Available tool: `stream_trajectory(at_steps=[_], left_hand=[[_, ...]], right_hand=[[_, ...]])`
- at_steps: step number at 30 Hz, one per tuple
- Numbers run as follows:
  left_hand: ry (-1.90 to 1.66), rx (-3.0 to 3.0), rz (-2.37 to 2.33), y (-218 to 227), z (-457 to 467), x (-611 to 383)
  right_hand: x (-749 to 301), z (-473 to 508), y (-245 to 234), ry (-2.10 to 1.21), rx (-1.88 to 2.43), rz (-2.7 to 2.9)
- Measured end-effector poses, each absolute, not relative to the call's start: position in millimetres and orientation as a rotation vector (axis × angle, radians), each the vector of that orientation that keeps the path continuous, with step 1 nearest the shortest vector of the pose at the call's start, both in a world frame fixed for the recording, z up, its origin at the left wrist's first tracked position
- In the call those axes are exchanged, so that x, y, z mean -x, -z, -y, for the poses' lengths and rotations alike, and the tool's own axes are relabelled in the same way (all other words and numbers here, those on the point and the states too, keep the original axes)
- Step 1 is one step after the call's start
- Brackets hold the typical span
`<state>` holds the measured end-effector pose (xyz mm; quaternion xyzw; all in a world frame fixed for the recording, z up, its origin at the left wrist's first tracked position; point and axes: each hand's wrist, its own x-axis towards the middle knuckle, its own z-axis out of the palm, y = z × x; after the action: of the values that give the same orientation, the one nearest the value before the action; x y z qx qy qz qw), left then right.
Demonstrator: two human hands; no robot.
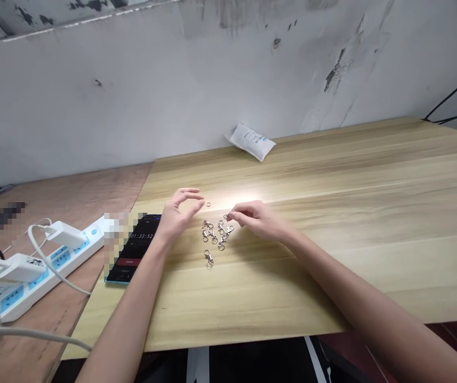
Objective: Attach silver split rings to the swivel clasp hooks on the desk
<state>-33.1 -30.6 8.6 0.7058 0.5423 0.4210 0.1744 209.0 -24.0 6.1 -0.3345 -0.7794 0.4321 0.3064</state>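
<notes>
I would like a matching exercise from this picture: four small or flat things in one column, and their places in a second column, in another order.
Things:
1. small metal ring
2. lone swivel clasp
3. phone
4. white packet

Places:
A. left edge of the wooden table
B. against the wall
C. below the other clasps
D. between the left hand and right hand

Pairs: 1-D, 2-C, 3-A, 4-B

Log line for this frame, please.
left hand: open, near metal ring | right hand: pinched at swivel clasp, grip unclear | wooden table: more clasps in loose cluster
</notes>
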Motion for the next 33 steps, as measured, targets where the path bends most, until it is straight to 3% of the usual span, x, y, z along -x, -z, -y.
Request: stream_trajectory(at_steps=[5, 14, 20, 24, 28, 33], left_hand=[[-0.919, -2.198, -1.895, 18.8, 10.4, 52.5], [-0.77, -2.45, -1.884, 19.1, 12.6, 47.5], [-0.983, -2.22, -1.834, 19.5, 15.5, 39.1], [-1.165, -1.975, -1.752, 21.0, 18.6, 33.6], [-1.228, -1.775, -1.568, 21.9, 20.8, 25.9], [-1.227, -1.649, -1.419, 22.8, 24.5, 13.2]], right_hand=[[-203.2, 24.7, 0.8, -0.916, 0.865, 2.227], [-252.2, 13.3, -28.6, -0.657, 1.315, 2.376], [-230.1, 46.9, -21.2, -0.107, 1.579, 2.596], [-209.4, 58.0, -3.6, 0.11, 1.422, 2.622], [-198.8, 43.8, -1.2, 0.061, 1.359, 2.646], [-195.2, 16.5, 4.7, -0.33, 1.309, 2.408]])
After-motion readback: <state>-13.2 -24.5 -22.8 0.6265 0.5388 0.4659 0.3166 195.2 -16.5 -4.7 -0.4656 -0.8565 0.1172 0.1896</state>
